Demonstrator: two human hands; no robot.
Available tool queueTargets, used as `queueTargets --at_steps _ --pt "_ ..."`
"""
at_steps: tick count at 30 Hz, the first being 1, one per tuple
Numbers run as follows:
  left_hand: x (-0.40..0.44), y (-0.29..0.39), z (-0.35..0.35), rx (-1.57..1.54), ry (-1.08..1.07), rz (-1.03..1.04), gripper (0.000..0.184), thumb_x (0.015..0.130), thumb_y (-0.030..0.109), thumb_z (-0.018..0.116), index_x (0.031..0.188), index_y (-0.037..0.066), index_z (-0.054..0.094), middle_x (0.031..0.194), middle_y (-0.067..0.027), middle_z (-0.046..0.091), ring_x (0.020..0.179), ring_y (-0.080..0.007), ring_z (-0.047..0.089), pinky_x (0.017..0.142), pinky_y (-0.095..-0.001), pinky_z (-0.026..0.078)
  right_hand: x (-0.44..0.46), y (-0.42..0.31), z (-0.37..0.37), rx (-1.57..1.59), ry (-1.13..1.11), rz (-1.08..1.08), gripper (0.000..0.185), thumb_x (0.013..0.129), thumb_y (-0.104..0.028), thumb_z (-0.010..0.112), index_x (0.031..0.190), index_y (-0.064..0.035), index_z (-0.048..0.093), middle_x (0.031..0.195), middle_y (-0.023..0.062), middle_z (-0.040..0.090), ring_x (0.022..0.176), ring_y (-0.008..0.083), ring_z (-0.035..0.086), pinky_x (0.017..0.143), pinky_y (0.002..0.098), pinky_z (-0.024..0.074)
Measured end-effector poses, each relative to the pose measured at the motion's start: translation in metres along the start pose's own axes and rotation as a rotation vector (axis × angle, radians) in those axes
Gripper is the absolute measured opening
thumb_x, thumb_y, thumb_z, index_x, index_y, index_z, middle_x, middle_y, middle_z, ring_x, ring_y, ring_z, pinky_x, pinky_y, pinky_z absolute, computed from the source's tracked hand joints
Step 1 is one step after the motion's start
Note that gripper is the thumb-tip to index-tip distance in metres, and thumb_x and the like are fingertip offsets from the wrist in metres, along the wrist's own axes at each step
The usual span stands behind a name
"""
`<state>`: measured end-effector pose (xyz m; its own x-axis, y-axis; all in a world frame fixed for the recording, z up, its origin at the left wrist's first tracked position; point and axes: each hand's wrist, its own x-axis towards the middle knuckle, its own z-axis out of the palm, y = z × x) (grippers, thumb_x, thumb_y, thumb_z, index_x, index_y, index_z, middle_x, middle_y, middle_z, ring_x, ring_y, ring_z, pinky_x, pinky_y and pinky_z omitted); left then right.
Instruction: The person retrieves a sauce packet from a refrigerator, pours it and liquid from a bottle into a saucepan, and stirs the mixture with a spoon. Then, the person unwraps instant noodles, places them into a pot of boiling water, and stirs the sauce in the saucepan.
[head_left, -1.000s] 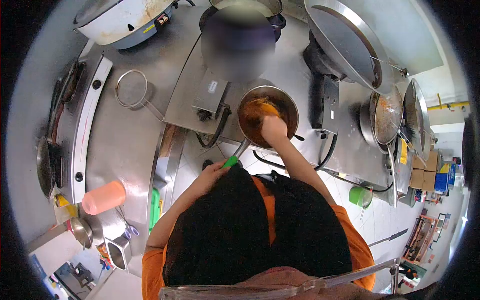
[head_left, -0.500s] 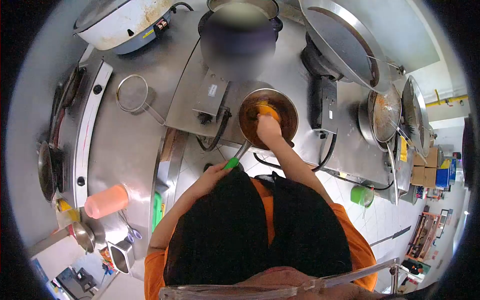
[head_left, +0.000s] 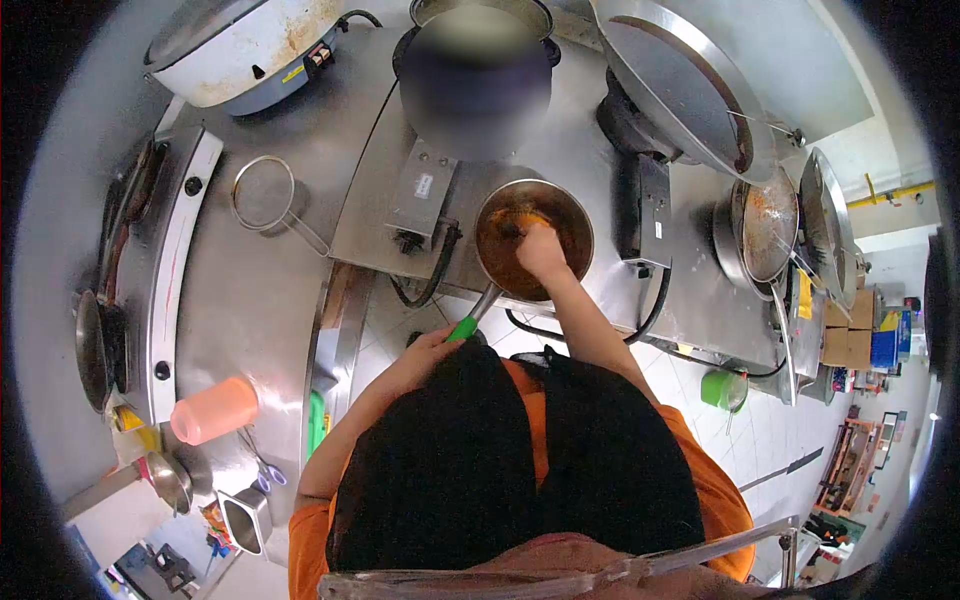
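Observation:
A steel saucepan [head_left: 582, 222] with a brown-stained inside sits at the front edge of the steel counter, its handle angled toward me. My left hand [head_left: 432, 350] is closed around the green grip [head_left: 463, 328] of that handle. Inside the pan, my right hand [head_left: 541, 252] is closed with its fingers down near the bottom. An orange piece [head_left: 530, 218] shows at the fingertips, mostly covered by the hand; its exact kind is unclear.
Behind the pan stands a large dark pot [head_left: 476, 90]. A wide wok-like pan [head_left: 690, 85] is at the right. Leftward lie a strainer [head_left: 264, 194], a pink container [head_left: 215, 410] and scissors [head_left: 265, 472]. A green bucket [head_left: 722, 390] is on the floor.
My right hand has shifted slightly right and down within the saucepan, and less of the orange piece shows. My left hand keeps its hold on the handle.

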<state>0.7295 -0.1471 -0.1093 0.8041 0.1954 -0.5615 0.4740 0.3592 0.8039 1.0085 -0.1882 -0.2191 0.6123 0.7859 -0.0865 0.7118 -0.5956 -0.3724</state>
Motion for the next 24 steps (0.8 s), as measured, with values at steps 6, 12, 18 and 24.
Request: queueTargets --at_steps 6,12,18,24 --pt "0.011 -0.026 -0.006 -0.166 -0.074 0.042 0.043 0.087 0.022 0.046 0.123 0.001 0.039 0.097 -0.0011 0.051 0.088 -0.0089 0.044 0.081 -0.0200 0.033 -0.038 -0.029 -0.043 -0.123 -0.294 -0.216 0.022 0.066 -0.003 0.048 0.083 -0.0011 0.061 0.080 0.0225 0.058 0.080 0.0349 0.057 0.075 0.0408 0.0451" --pt "0.009 -0.023 -0.008 -0.067 0.003 0.038 0.043 0.086 0.020 0.047 0.123 0.001 0.039 0.092 0.0013 0.051 0.083 -0.0074 0.044 0.077 -0.0190 0.034 -0.031 0.008 -0.083 -0.142 -0.468 -0.548 0.028 0.065 -0.005 0.058 0.091 -0.0115 0.064 0.089 0.0109 0.054 0.087 0.0292 0.054 0.074 0.0372 0.0446" --pt "0.008 -0.025 -0.007 -0.245 -0.066 -0.003 0.038 0.087 0.021 0.045 0.120 0.002 0.043 0.090 0.0015 0.052 0.083 -0.0067 0.044 0.075 -0.0187 0.035 -0.018 0.011 -0.054 -0.306 -0.333 -0.544 0.028 0.068 -0.006 0.053 0.092 -0.0122 0.064 0.089 0.0101 0.054 0.083 0.0303 0.055 0.073 0.0376 0.0457" --pt "0.005 -0.015 -0.003 -0.223 -0.020 0.003 0.038 0.086 0.020 0.046 0.120 0.002 0.044 0.090 0.0025 0.052 0.081 -0.0061 0.044 0.074 -0.0192 0.035 -0.007 -0.002 -0.029 -0.119 -0.160 -0.199 0.028 0.068 -0.005 0.049 0.091 -0.0114 0.064 0.091 0.0154 0.058 0.082 0.0322 0.057 0.074 0.0394 0.0459"
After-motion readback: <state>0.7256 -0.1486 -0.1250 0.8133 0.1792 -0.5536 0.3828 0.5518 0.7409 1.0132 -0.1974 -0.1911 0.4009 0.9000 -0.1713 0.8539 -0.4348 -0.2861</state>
